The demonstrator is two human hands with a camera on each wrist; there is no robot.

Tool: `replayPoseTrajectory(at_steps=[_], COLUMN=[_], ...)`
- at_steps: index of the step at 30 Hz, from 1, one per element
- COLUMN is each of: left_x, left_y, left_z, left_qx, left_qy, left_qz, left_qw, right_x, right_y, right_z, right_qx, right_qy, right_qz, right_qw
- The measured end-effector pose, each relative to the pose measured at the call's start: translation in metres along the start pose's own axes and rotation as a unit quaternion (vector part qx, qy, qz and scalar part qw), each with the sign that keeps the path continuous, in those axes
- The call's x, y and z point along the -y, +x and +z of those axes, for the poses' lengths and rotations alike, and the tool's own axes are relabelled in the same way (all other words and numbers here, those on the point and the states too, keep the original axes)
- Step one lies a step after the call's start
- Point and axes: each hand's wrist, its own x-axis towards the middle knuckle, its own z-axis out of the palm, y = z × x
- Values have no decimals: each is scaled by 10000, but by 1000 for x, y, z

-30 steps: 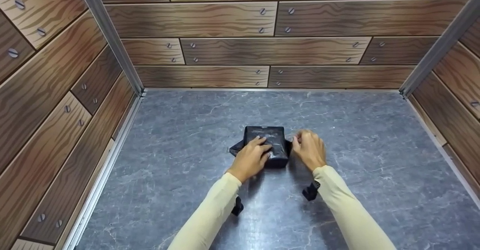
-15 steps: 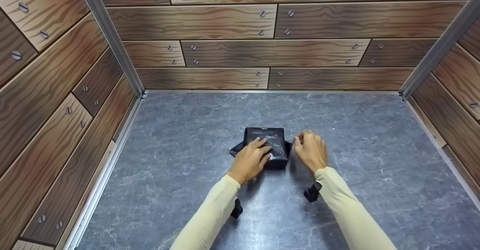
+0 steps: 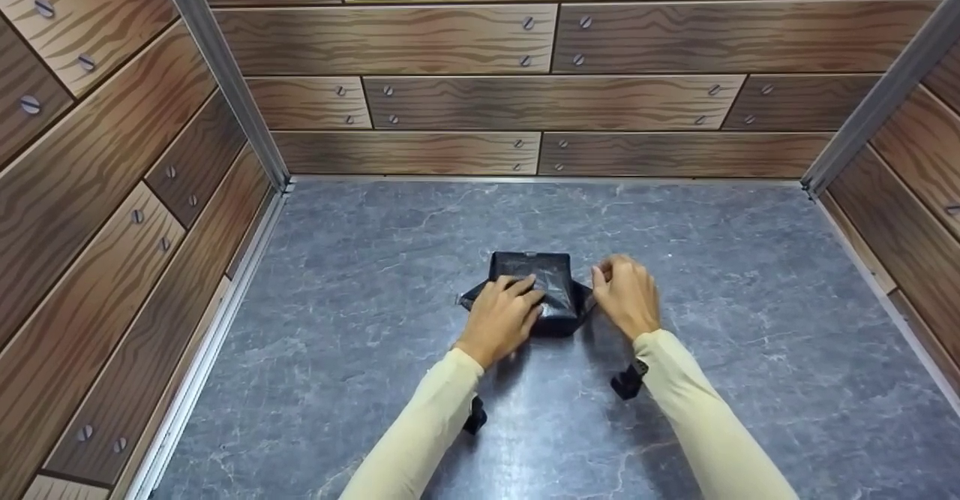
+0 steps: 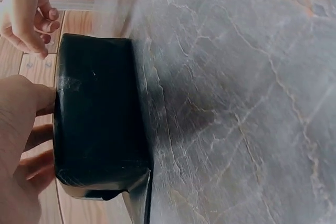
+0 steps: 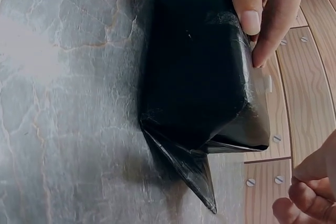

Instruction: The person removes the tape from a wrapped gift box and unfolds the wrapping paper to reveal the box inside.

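A small box wrapped in glossy black plastic (image 3: 551, 278) lies on the grey marbled surface. Pointed folded flaps stick out at both ends, and the right flap (image 5: 197, 177) stands away from the end face. My left hand (image 3: 501, 316) rests on top of the box with fingers spread; its thumb (image 5: 250, 22) lies along the near top edge. To the right, my right hand (image 3: 628, 295) hovers just beyond the flap tip, fingers loosely bent. The right wrist view shows its fingertips apart from the plastic, with nothing visible between them.
Wood-plank-patterned walls (image 3: 450, 102) stand behind and on both sides, with metal strips at the corners. The marbled surface (image 3: 375, 245) spreads around the box. A small translucent tab (image 5: 269, 83) shows at the box's far top edge.
The right flap has spread outward, away from the box. My right hand has shifted slightly right and up. My left hand stays on top of the box.
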Motion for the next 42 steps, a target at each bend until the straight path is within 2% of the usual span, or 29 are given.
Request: replayPoseTrajectory(at_steps=[4, 6, 10, 13, 15, 17, 20, 23, 25, 28, 32, 42], left_x=[0, 1, 8, 21, 32, 42, 53, 60, 62, 64, 64, 64], left_y=[2, 2, -1, -4, -7, -11, -18, -25, -29, -31, -32, -31], left_z=[-3, -3, -6, -9, -11, -11, -7, -1, 3, 7, 10, 7], left_qx=[-101, -147, -450, -811, -892, -733, -59, 670, 999, 1189, 1267, 1509], left_qy=[49, -64, -729, -1320, -1602, -1754, -1953, -2117, -2210, -2271, -2358, -2443], left_qz=[-49, -41, -109, -552, -973, -1362, -1678, -1693, -1616, -1432, -1332, -1725], left_qw=[9999, 9999, 9963, 9864, 9782, 9723, 9663, 9602, 9566, 9559, 9543, 9422], right_x=[2, 3, 1, -3, -6, -10, -15, -20, -23, -26, -30, -33], right_y=[2, 2, 3, 3, 3, 2, -1, -4, -5, -7, -8, -5], right_z=[2, 2, 5, 8, 10, 12, 16, 18, 20, 22, 23, 19], right_qx=[114, 211, 585, 1010, 1335, 1651, 2065, 2297, 2373, 2464, 2526, 2818], right_qy=[33, 35, 225, 549, 768, 904, 945, 853, 827, 944, 1119, 1673], right_qz=[-21, -50, -179, -297, -350, -446, -604, -801, -874, -842, -706, -211], right_qw=[9999, 9998, 9979, 9929, 9874, 9811, 9720, 9662, 9640, 9609, 9585, 9445])
